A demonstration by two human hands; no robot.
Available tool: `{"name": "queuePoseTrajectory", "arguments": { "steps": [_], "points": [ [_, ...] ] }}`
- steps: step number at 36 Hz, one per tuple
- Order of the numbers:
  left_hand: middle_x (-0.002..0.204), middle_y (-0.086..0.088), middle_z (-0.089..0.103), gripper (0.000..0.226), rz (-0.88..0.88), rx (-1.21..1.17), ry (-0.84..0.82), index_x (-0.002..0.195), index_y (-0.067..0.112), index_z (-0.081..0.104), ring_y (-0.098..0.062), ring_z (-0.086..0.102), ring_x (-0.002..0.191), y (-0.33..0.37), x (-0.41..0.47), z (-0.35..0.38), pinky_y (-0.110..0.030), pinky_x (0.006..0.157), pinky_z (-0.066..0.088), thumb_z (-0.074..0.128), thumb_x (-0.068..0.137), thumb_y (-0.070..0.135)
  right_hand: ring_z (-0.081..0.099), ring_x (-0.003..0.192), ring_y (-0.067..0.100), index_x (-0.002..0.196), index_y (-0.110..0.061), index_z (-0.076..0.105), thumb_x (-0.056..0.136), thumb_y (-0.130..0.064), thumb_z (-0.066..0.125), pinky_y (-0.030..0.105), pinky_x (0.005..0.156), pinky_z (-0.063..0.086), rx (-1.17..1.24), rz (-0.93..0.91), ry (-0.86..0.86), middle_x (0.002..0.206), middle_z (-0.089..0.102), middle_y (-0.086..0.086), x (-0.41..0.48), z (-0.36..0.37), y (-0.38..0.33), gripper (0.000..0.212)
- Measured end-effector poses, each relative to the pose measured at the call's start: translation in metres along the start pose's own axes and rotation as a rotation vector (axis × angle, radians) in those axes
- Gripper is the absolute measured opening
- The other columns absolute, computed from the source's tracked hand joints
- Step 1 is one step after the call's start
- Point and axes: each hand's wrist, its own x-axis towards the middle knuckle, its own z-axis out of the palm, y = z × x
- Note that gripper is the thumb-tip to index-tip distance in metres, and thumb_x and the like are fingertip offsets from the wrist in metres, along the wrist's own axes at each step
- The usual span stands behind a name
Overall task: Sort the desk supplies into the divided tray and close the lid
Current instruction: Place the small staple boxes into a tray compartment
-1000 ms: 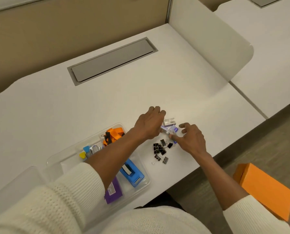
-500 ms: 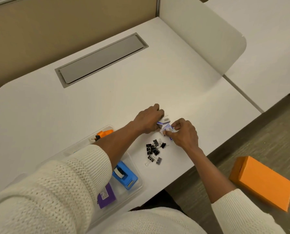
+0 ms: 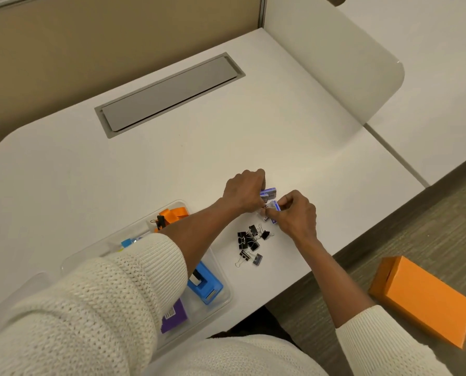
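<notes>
My left hand (image 3: pixel 244 191) is closed on a small blue-and-white box (image 3: pixel 269 193) just above the white desk. Right beside it, my right hand (image 3: pixel 295 214) pinches another small blue-and-white box (image 3: pixel 274 207); the two hands touch at the fingertips. A pile of black binder clips (image 3: pixel 249 241) lies on the desk just below the hands. The clear divided tray (image 3: pixel 221 270) sits at the lower left, under my left forearm. It holds an orange item (image 3: pixel 172 214), a blue stapler (image 3: pixel 206 284) and a purple packet (image 3: pixel 173 316).
A grey cable hatch (image 3: pixel 169 93) is set into the desk at the back. A white divider panel (image 3: pixel 335 58) rises at the right. An orange box (image 3: pixel 421 297) lies on the floor at the lower right. Something clear (image 3: pixel 23 286), maybe the tray's lid, lies at the far left.
Both hands have gone from open over the small boxes to closed on them. The boxes are now lifted slightly and held together between the fingertips.
</notes>
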Motion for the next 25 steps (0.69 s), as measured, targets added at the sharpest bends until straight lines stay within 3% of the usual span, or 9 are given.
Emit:
{"name": "queuePoseTrajectory", "arguments": {
  "steps": [6,10,15,20,25],
  "points": [
    [0.107,0.001,0.069,0.042,-0.042,-0.134,0.006,0.112,0.024,0.062,-0.026,0.064,0.095,-0.013,-0.006,0.0,-0.038,0.074,0.052,0.083,0.077,0.029,0.076,0.073,0.019,0.104,-0.028,0.062,0.055,-0.049,0.096,0.047,0.074,0.063,0.14,0.064,-0.05,0.086,0.073,0.001,0.001,-0.008,-0.004,0.063],
    [0.105,0.001,0.07,0.038,-0.047,-0.193,0.076,0.105,0.022,0.068,-0.023,0.064,0.093,-0.024,-0.02,-0.003,-0.038,0.075,0.054,0.088,0.076,0.034,0.075,0.075,0.016,0.096,-0.03,0.075,0.061,-0.047,0.094,0.047,0.073,0.064,0.169,0.041,-0.036,0.084,0.074,-0.003,0.0,-0.013,-0.01,0.044],
    [0.101,0.001,0.072,0.039,-0.128,-0.323,0.192,0.102,0.02,0.069,-0.019,0.062,0.087,-0.039,-0.049,-0.019,-0.036,0.075,0.054,0.091,0.074,0.033,0.077,0.076,0.017,0.092,-0.03,0.077,0.063,-0.047,0.091,0.043,0.071,0.066,0.302,-0.029,-0.049,0.082,0.077,0.0,-0.01,-0.019,-0.034,0.036],
    [0.096,0.004,0.075,0.039,-0.183,-0.418,0.271,0.103,0.02,0.074,-0.019,0.068,0.085,-0.055,-0.099,-0.042,-0.04,0.077,0.058,0.093,0.072,0.034,0.077,0.073,0.024,0.094,-0.027,0.077,0.07,-0.035,0.091,0.052,0.078,0.064,0.357,-0.183,-0.159,0.078,0.078,0.002,-0.029,-0.009,-0.074,0.029],
    [0.086,0.014,0.071,0.036,-0.326,-0.493,0.396,0.098,0.025,0.074,-0.007,0.07,0.074,-0.082,-0.162,-0.05,-0.027,0.066,0.056,0.095,0.069,0.032,0.076,0.076,0.023,0.098,-0.027,0.077,0.075,-0.033,0.09,0.052,0.075,0.064,0.36,-0.32,-0.283,0.09,0.078,-0.001,-0.059,0.014,-0.112,0.027]
  ]
}}
